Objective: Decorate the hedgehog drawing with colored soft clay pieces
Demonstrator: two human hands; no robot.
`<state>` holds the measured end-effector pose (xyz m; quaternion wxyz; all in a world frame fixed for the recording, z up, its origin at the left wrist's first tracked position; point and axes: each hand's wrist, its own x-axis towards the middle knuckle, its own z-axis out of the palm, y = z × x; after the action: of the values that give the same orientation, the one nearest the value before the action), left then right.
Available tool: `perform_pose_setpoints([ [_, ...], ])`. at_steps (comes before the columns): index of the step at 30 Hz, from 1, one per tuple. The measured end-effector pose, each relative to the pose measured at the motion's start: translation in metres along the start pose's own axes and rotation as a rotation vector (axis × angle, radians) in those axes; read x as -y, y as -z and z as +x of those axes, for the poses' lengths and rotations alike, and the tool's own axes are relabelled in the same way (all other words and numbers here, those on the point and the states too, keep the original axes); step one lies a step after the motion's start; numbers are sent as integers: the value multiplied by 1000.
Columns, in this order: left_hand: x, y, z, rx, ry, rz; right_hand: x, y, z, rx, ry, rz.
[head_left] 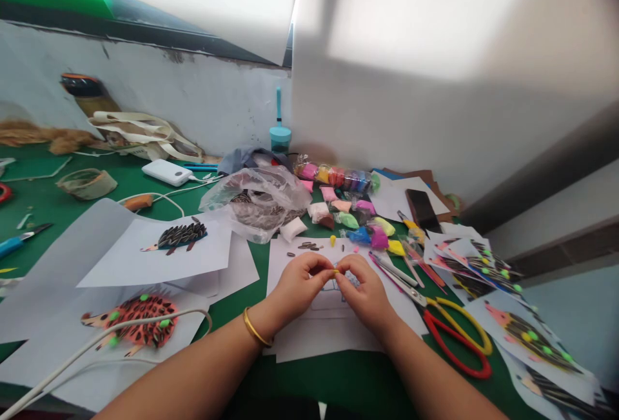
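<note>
Above a white paper sheet on the green table, my left hand and my right hand meet at the fingertips. Both pinch a small piece of yellow clay between thumb and forefinger. Blue drawn lines show on the paper, partly hidden by my hands. Just beyond my left hand lie several dark seeds. A small yellow clay lump stands at the paper's far edge, with a tiny pink bit to its right.
Scissors with red and yellow handles lie at the right, near seed hedgehog pictures. Bagged clay packs and a plastic bag of seeds sit beyond the paper. A white cable crosses the hedgehog sheets on the left.
</note>
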<state>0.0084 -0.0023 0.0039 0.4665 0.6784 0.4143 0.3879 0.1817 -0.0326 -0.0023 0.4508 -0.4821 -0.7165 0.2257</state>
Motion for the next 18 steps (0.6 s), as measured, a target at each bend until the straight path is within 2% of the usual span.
perform_pose_setpoints([
  [5, 1, -1, -2, -9, 7, -70, 0, 0, 0, -29, -4, -8],
  [11, -1, 1, -1, 7, -9, 8, 0, 0, 0, -13, 4, -8],
  [15, -2, 1, -1, -5, 22, -62, 1, 1, 1, -30, 13, -6],
  [18, -3, 1, -1, 31, 37, -101, 2, 3, 1, -69, 18, -13],
])
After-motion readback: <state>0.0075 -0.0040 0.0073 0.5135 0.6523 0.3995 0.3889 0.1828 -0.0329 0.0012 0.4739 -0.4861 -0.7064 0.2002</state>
